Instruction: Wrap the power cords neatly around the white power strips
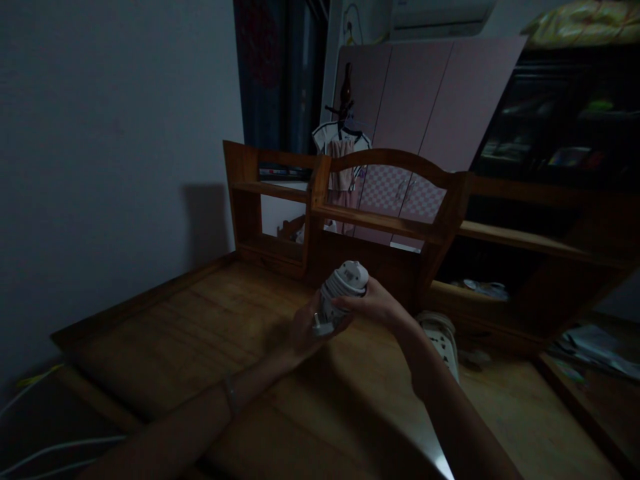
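A white power strip [354, 272] with its cord wound round it is held above the wooden desk [240, 333]. My left hand [303, 331] is closed round its lower left side. The plug [323, 325] at the end of the cord sticks out near my left fingers. On the right side, my right hand [373, 301] grips the strip, with the thumb across the wound cord. Another white power strip [443, 340] lies on the desk beyond my right forearm, which partly covers it.
Behind the desktop rises a wooden shelf unit [383, 220]. Wrapped items [485, 288] sit in its right compartment. Papers [600, 347] lie at the far right. A plain wall [120, 167] borders the left side. White cables [60, 448] hang at the lower left.
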Demonstrator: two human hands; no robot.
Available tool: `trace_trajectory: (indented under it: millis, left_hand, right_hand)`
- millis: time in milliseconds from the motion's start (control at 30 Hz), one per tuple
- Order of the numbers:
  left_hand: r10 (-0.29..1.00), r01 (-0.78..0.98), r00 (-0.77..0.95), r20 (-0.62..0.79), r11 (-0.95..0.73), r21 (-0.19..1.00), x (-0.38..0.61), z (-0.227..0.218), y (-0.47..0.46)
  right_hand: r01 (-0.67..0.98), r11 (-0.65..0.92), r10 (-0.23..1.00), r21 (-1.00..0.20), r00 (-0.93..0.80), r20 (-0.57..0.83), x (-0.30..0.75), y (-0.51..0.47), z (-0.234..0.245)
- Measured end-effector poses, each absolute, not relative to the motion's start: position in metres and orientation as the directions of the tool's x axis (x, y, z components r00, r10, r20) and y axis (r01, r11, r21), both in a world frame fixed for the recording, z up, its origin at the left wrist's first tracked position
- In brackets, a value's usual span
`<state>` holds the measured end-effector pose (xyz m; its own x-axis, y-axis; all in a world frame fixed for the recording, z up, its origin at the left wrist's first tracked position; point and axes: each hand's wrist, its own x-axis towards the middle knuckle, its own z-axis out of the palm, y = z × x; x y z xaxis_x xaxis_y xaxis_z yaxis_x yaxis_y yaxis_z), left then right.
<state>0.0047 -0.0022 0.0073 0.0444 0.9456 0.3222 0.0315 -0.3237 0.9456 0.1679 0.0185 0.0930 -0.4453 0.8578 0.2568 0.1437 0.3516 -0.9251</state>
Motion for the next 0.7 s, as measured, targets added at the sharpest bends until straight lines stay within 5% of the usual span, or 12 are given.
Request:
trace_trajectory:
  millis: [100,267,500,700]
  left_hand:
    - [0.874,0.262,0.084,0.479,-0.484,0.835,0.006,0.006,-0.002]
    - [0.866,0.428,0.11,0.488,-0.484,0.763,0.009,0.003,0.0]
    - [0.849,0.268,0.082,0.522,-0.523,0.809,0.018,0.002,-0.002]
    - [0.857,0.105,0.104,0.505,-0.515,0.851,0.015,0.014,-0.01]
  right_hand:
    - [0.172,0.39,0.841,-0.904,-0.467,0.274,0.174,0.017,0.097]
    - [0.185,0.392,0.813,-0.901,-0.529,0.245,0.183,0.017,0.101]
    - [0.188,0.451,0.757,-0.873,-0.598,0.263,0.18,0.015,0.103]
    - [0.219,0.347,0.835,-0.912,-0.515,0.194,0.175,0.014,0.1]
